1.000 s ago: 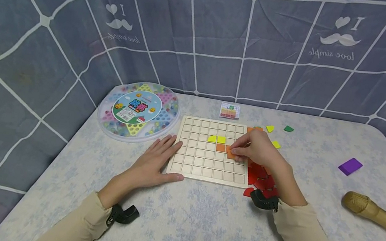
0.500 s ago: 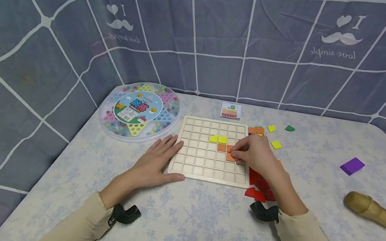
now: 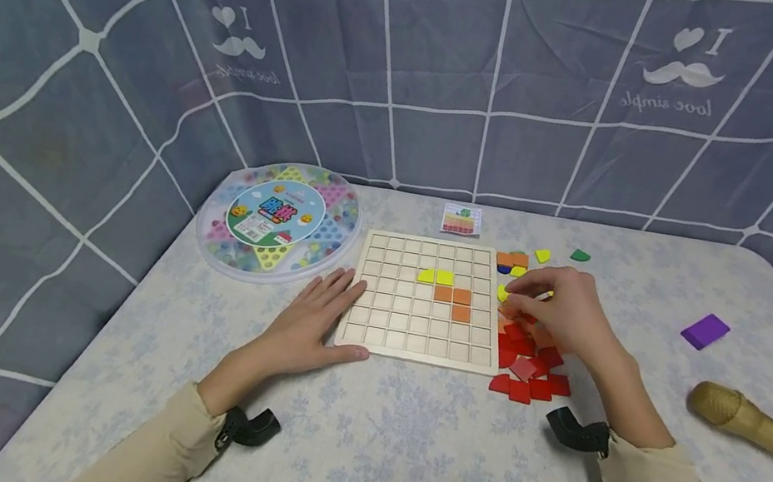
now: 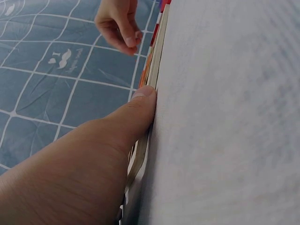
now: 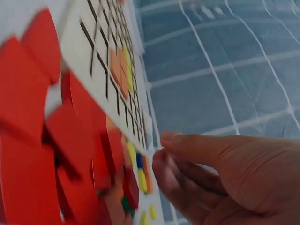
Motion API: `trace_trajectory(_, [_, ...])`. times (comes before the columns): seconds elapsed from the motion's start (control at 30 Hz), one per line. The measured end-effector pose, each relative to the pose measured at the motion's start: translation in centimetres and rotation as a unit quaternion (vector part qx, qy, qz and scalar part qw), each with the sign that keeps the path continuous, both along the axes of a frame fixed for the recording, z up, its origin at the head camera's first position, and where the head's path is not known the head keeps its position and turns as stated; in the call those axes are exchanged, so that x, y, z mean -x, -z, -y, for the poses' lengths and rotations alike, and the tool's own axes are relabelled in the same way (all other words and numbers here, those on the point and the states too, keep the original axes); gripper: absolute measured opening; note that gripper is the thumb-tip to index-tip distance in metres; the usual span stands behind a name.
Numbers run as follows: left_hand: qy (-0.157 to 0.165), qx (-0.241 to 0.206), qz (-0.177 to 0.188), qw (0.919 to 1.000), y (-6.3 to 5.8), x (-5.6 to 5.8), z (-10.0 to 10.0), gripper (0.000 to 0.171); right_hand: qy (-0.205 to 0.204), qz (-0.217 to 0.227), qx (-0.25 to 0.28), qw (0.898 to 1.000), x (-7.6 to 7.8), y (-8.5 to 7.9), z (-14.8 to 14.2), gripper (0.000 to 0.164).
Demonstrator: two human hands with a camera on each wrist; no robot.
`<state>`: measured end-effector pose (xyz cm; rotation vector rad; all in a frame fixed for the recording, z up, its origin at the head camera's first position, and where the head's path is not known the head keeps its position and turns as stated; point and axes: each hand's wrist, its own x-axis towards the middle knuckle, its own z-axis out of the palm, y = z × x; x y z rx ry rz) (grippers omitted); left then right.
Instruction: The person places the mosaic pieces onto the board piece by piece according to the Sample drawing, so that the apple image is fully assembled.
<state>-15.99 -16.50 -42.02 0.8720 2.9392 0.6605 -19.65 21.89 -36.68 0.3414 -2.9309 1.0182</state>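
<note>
Left hand (image 3: 305,325) spread wide at left edge of square pale-wood grid board (image 3: 382,316), likely steadying it. Right hand (image 3: 573,308) narrowed, cannot tell if holding; flat red tiles (image 3: 519,391) heaped right, presumably for reach.

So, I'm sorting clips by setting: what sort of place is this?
Likely a play area, perhaps at home: it shows a pale wooden grid board, a round transparent plastic game box and a white-lined blue fabric backdrop.

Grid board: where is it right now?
In the head view, the grid board lies mid-picture, the left hand touching its left edge, red pieces along its right edge and the picture card just beyond its far edge.
</note>
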Motion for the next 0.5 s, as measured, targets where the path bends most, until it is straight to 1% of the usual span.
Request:
trace_trajectory(0.07, [0.000, 0.002, 0.002, 1.0000, 0.0, 0.0, 0.0, 0.101, 0.011, 0.000, -0.013, 1.000, 0.0, 0.0, -0.7, 0.023])
trace_trajectory(0.17, [-0.001, 0.002, 0.004, 1.0000, -0.1, 0.0, 0.1, 0.101, 0.011, -0.004, -0.025, 1.000, 0.3, 0.2, -1.1, 0.024])
trace_trajectory(0.27, [-0.001, 0.000, 0.006, 1.0000, -0.2, 0.0, 0.1, 0.101, 0.008, 0.007, -0.026, 1.000, 0.5, 0.6, -1.1, 0.027])
trace_trajectory(0.37, [0.002, -0.002, 0.006, 1.0000, -0.2, 0.0, 0.1, 0.100, 0.014, 0.021, -0.037, 0.999, 0.5, 0.8, -1.2, 0.029])
trace_trajectory(0.5, [0.000, 0.001, 0.012, 0.9999, -0.1, 0.0, 0.0, 0.101, 0.019, 0.027, -0.051, 0.998, 0.5, 1.2, -1.7, 0.029])
